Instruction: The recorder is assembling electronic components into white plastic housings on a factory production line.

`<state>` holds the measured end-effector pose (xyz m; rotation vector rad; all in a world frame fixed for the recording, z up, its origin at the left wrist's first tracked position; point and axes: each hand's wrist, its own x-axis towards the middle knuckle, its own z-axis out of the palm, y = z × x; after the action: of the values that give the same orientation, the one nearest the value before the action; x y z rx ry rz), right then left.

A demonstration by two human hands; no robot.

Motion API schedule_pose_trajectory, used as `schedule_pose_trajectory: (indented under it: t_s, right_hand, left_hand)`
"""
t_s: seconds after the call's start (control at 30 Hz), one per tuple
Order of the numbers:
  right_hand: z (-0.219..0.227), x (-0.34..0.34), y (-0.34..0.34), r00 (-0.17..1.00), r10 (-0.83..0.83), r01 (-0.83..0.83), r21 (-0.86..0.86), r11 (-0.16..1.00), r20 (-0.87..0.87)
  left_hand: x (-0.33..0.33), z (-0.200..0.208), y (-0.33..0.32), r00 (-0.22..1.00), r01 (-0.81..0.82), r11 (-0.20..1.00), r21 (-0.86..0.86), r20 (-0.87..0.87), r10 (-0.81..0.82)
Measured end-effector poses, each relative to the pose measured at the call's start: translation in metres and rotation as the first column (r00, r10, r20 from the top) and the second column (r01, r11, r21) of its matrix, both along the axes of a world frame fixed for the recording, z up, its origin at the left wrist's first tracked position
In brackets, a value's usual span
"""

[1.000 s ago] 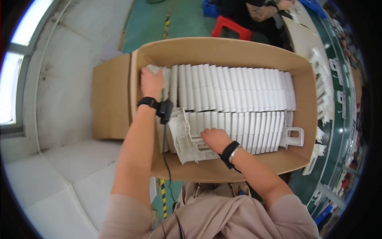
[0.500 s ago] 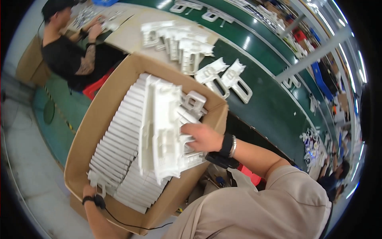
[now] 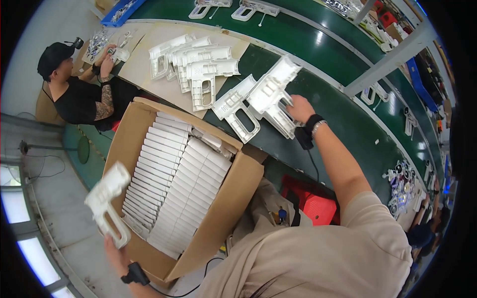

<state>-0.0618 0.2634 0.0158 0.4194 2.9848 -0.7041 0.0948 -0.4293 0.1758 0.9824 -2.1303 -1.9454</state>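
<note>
My left hand [image 3: 117, 254] is closed on the looped handle of a white plastic gun-shaped shell [image 3: 107, 191], tilted upright over the box's left edge. On the green work surface, my right hand [image 3: 301, 109] grips a small stack of white gun-shaped shells [image 3: 272, 92] by the handle end; how many are in it I cannot tell. Another such shell [image 3: 231, 102] lies just left of that stack. Between my arms stands an open cardboard box [image 3: 238, 198], where many white shells [image 3: 181, 198] are packed edge-on in two rows.
Several more shells [image 3: 201, 69] lie overlapped on a beige board [image 3: 134, 59] beyond the box. At the far left sits a co-worker [image 3: 82, 97] handling small parts. A grey post [image 3: 385, 47] rises at the right, near a heap of small parts [image 3: 402, 186]. A red stool [image 3: 318, 208] is below the table.
My right hand has carried the shells from above the box to the green surface. My left hand has risen from the box's near left corner with one shell.
</note>
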Motion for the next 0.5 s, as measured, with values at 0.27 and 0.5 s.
schedule_pose_trajectory:
  t_s: [0.27,0.5]
  right_hand:
    - [-0.008,-0.009,0.015,0.974,0.084,-0.059,-0.120,0.991,0.212]
    - [0.081,0.045,-0.028,0.996,0.051,0.059,-0.973,0.224,0.072]
  left_hand:
    - [-0.105,-0.060,0.359,0.835,0.514,0.854,-0.074,-0.186,-0.518]
    - [-0.106,-0.109,0.515,0.898,0.436,0.862,0.258,-0.194,-0.395]
